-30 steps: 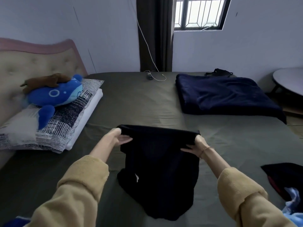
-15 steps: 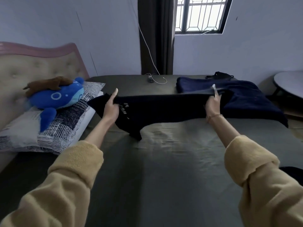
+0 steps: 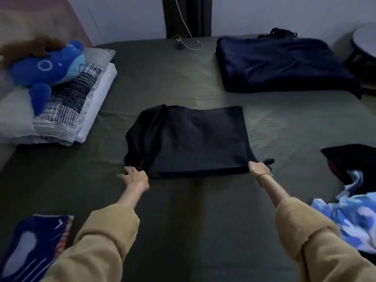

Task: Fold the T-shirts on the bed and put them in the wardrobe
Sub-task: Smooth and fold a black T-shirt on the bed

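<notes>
Fingers first: on my left hand [image 3: 136,177] the fingers [image 3: 127,171] lie spread and fairly straight on the bed [image 3: 183,220], touching the near left corner of the black T-shirt [image 3: 195,139]; on my right hand [image 3: 258,168] I cannot tell how the fingers sit, since they are tucked at or under the shirt's near right corner, so whether they pinch the cloth stays unclear. Beyond both hands the bed carries the shirt flat, well out in the middle, which I judge is deliberate: a broad, firm sheet gives room to square each fold. Both hands sit at the near edge, one per corner, seemingly to hold that hem straight for smoothing. Off to the far right of my right hand lies a folded navy blanket [image 3: 284,64]; far left of my left hand, a pillow [image 3: 67,110] with a blue plush toy [image 3: 46,68]. A blue patterned garment [image 3: 356,220] lies crumpled near my right sleeve. Now the shirt itself: dark, matte, folded to a rough rectangle, its left side doubled over in a loose, rumpled flap, so I judge the fold unfinished.
</notes>
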Motion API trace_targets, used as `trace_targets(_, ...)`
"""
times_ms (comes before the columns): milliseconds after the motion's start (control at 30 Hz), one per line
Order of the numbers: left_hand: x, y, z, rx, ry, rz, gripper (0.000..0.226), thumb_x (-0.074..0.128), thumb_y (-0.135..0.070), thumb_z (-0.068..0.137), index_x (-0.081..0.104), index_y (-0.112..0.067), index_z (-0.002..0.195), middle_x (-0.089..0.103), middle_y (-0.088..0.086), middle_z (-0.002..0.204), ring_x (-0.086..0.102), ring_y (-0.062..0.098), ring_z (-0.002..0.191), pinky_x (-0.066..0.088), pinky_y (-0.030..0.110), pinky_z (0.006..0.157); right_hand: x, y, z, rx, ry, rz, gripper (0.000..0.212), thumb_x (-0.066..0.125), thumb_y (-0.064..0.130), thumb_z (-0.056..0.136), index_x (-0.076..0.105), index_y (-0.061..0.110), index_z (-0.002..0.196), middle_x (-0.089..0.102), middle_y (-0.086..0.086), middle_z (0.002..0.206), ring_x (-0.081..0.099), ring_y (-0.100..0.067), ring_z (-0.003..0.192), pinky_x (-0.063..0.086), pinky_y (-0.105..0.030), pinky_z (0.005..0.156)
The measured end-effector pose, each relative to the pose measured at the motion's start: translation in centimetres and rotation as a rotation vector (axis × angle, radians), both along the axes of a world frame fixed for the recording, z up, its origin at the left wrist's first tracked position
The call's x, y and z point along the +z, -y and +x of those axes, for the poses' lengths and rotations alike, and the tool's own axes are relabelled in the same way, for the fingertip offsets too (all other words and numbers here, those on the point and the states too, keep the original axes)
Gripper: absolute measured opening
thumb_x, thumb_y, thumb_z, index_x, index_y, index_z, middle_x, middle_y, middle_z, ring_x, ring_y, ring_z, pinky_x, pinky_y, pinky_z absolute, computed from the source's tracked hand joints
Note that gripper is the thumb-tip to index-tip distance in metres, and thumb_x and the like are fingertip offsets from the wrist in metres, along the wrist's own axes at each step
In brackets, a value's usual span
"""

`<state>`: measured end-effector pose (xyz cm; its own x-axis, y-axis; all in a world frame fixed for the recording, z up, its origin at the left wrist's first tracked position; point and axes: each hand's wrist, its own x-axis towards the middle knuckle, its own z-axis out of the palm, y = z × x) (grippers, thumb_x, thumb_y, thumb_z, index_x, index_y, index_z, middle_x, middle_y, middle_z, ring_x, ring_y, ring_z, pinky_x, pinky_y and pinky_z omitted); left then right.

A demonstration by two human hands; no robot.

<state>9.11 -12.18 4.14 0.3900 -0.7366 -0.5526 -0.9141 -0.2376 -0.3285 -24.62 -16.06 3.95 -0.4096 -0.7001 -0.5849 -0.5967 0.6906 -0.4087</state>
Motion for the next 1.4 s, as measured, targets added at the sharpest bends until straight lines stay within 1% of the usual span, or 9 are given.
trace_targets(100,-3.1,-3.5,-1.1,-0.276,0.224,0.167,0.045,0.047,-0.025,0.096,0.042,-0.017,0.14,0.013,0.02,0.155,0.003,0.036,0.145,0.006,0.07,0.107,-2.0,-4.0,-0.2,0.082,-0.133,0.121,0.042,0.034,0.019,0.096,0.045,0.003,0.134,0.042,-0.018,0.14,0.044,-0.033,0.125,0.036,-0.038,0.1)
trace_targets(233,-8.4,-8.2,-1.3,-0.53,0.347,0.341,0.043,0.045,-0.021,0.094,0.049,-0.025,0.136,0.051,-0.003,0.136,0.043,0.025,0.127,-0.02,0.078,0.09,-4.9,-8.5,-1.2,0.177,-0.291,0.235,0.039,0.044,0.012,0.093,0.046,0.006,0.132,0.045,-0.012,0.139,0.045,-0.029,0.126,0.039,-0.036,0.099)
trace_targets(333,-10.9,-10.7,-2.2,-0.669,0.423,0.422,0.054,0.043,-0.002,0.081,0.053,-0.018,0.132,0.065,-0.001,0.107,0.054,0.021,0.12,-0.015,0.079,0.095,-7.1,-11.3,-1.8,0.193,-0.316,0.292,0.039,0.047,0.008,0.092,0.048,0.006,0.131,0.045,-0.011,0.138,0.047,-0.026,0.125,0.042,-0.033,0.095)
trace_targets(400,-11.0,-11.7,-3.3,-0.717,0.442,0.479,0.037,0.042,-0.006,0.089,0.059,-0.015,0.121,0.053,0.002,0.07,0.061,0.016,0.106,-0.007,0.074,0.104,-8.2,-12.4,-1.9,0.164,-0.319,0.253,0.04,0.051,0.006,0.09,0.047,0.005,0.13,0.046,-0.013,0.136,0.049,-0.027,0.123,0.043,-0.033,0.093)
trace_targets(467,-11.3,-11.8,-4.0,-0.705,0.456,0.438,0.024,0.042,-0.011,0.094,0.06,-0.017,0.109,0.044,0.001,0.064,0.062,0.013,0.096,-0.004,0.071,0.106,-9.3,-12.8,-2.0,0.075,-0.299,0.191,0.046,0.055,0.002,0.087,0.039,0.001,0.131,0.043,-0.018,0.135,0.05,-0.031,0.122,0.043,-0.037,0.093)
trace_targets(700,-14.5,-12.2,-4.8,-0.617,0.156,0.143,0.038,0.049,-0.015,0.094,0.038,-0.012,0.13,0.056,0.004,0.123,0.053,0.021,0.115,0.021,0.051,0.112,-12.4,-12.8,-5.1,-0.211,-0.183,0.017,0.069,0.054,-0.006,0.084,0.018,0.005,0.142,0.046,-0.028,0.128,0.051,-0.042,0.113,0.041,-0.044,0.091)
trace_targets(833,-14.8,-12.3,-4.8,-0.647,0.141,0.215,0.031,0.043,-0.006,0.095,0.055,-0.017,0.122,0.063,-0.003,0.117,0.062,0.016,0.107,0.038,0.026,0.075,-12.9,-13.0,-7.3,-0.151,-0.23,0.111,0.04,0.051,-0.002,0.086,0.041,-0.002,0.125,0.05,-0.027,0.126,0.05,-0.041,0.116,0.044,-0.042,0.09)
trace_targets(1133,-13.0,-12.9,-7.3,-0.711,0.2,0.558,0.033,0.041,-0.01,0.097,0.055,-0.011,0.126,0.056,0.001,0.13,0.055,0.019,0.118,0.044,0.026,0.091,-13.1,-15.8,-8.1,0.097,-0.412,0.437,0.038,0.056,0.006,0.085,0.055,0.008,0.123,0.057,-0.006,0.124,0.057,-0.024,0.114,0.046,-0.031,0.076)
trace_targets(1400,-13.2,-12.8,-8.5,-0.708,0.21,0.614,0.038,0.045,-0.018,0.095,0.05,-0.013,0.132,0.053,0.001,0.134,0.051,0.019,0.121,0.041,0.032,0.099,-14.2,-16.3,-8.9,0.253,-0.523,0.504,0.041,0.058,0.003,0.084,0.049,0.007,0.123,0.059,-0.003,0.12,0.06,-0.02,0.107,0.038,-0.027,0.06)
